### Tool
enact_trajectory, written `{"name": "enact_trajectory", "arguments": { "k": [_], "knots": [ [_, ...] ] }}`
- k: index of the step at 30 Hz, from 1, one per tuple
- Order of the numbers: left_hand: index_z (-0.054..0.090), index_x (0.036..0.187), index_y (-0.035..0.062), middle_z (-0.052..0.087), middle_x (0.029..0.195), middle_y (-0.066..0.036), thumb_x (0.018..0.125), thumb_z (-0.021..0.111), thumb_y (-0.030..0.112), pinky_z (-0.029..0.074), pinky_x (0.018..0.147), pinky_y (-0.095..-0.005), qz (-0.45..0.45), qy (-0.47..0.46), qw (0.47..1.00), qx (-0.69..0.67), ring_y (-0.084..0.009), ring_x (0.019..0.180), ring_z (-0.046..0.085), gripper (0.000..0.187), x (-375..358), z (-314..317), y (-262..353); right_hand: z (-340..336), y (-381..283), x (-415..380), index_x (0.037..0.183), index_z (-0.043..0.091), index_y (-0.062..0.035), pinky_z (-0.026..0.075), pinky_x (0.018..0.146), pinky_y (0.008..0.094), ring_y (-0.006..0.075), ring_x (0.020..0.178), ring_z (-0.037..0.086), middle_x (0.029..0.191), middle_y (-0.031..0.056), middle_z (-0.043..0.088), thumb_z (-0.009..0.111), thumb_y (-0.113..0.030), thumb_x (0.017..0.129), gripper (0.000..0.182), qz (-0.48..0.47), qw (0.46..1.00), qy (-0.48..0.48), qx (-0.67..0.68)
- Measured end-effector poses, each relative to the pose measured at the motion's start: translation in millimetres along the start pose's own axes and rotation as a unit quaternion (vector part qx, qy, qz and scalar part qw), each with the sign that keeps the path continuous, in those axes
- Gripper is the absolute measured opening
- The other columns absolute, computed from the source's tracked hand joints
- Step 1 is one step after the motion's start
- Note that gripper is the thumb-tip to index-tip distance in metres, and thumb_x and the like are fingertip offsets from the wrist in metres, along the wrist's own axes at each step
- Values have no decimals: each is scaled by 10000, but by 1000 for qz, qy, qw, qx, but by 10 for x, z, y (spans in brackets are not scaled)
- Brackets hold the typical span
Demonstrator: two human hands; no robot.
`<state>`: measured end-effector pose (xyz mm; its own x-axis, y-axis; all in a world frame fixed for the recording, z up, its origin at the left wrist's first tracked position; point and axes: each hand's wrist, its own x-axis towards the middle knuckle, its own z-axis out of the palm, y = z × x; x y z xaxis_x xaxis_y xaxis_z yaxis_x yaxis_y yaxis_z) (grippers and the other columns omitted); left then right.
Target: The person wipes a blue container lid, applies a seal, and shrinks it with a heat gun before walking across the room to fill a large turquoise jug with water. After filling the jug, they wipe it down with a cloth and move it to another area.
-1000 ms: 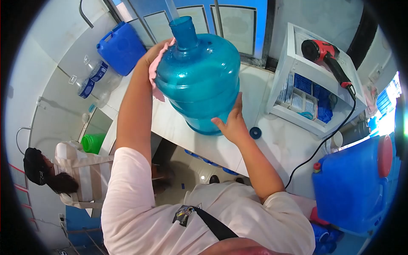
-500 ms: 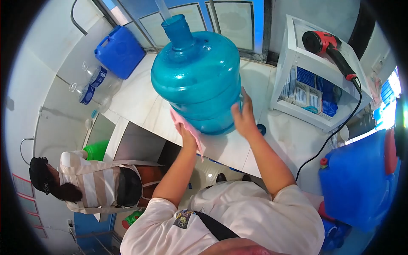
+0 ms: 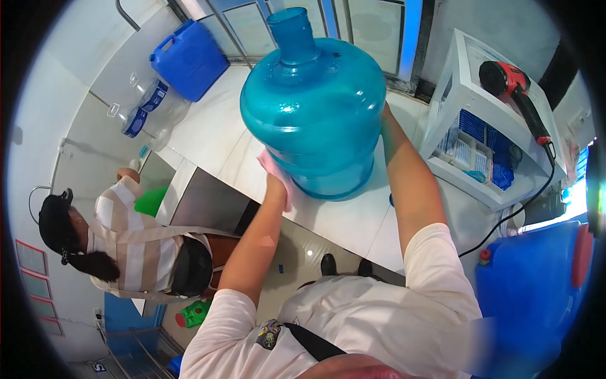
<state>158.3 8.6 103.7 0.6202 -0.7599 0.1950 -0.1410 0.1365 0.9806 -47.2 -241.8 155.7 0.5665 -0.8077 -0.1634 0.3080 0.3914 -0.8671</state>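
Observation:
A large translucent blue-green water jug [image 3: 315, 114] stands upright on the white tiled counter [image 3: 218, 136], its neck pointing up and away from me. My left hand [image 3: 276, 184] is at the jug's lower left side with a pink cloth [image 3: 271, 165], which lies between palm and jug; the fingertips are hidden. Around the jug's right side reaches my right hand [image 3: 387, 117], its fingers out of sight behind the plastic.
Clear bottles [image 3: 142, 117] and a blue jerrycan [image 3: 189, 60] stand at the counter's left. On the right, a red-and-black heat gun [image 3: 505, 82] lies on a white shelf unit [image 3: 464, 79], its cord trailing down beside a big blue container [image 3: 527, 290]. Another person [image 3: 142, 252] is at left.
My right hand has gone from the jug's near right side to farther around behind it. My left hand with the cloth stays low on the left side. The view has shifted slightly.

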Motion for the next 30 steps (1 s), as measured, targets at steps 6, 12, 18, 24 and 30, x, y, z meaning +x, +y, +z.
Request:
{"name": "enact_trajectory", "arguments": {
  "k": [6,12,18,24,30],
  "knots": [
    [247,1549,47,349,1538,-89,1005,456,567,310,1155,-392,-78,63,954,-282,-230,1362,384,782,-216,368,1295,-250,180,352,1501,406,-66,466,1026,422,279,1256,556,1424,158,534,420,-632,1010,749,-15,997,0,-74],
    [267,1561,38,345,1563,-94,977,384,689,306,1173,-393,62,-52,991,-103,-237,1407,367,882,217,96,1903,-703,390,602,1486,427,-69,467,1019,417,268,1230,570,1388,149,564,436,-635,1004,744,-54,974,23,-220],
    [334,1548,112,425,1534,-91,1011,309,682,364,1138,-397,46,-307,886,-344,-203,1371,430,784,1222,-130,983,-366,243,-155,1419,473,-49,477,965,395,249,1144,606,1319,138,587,463,-607,1008,693,-117,985,68,-107],
    [392,1502,105,465,1489,-82,1009,341,634,379,1119,-443,-5,-122,952,-281,-225,1342,451,725,102,377,975,-271,523,-1275,1313,534,-24,491,897,365,244,1064,635,1217,120,630,523,-487,1024,546,-155,965,158,-136],
    [442,1447,87,494,1424,-105,992,409,542,386,1093,-420,-182,138,937,-264,-227,1290,478,644,-615,571,320,-118,990,-2272,1253,587,-36,497,903,351,225,1020,656,1173,86,668,563,-343,1035,377,-154,908,60,-385]
  ]
}}
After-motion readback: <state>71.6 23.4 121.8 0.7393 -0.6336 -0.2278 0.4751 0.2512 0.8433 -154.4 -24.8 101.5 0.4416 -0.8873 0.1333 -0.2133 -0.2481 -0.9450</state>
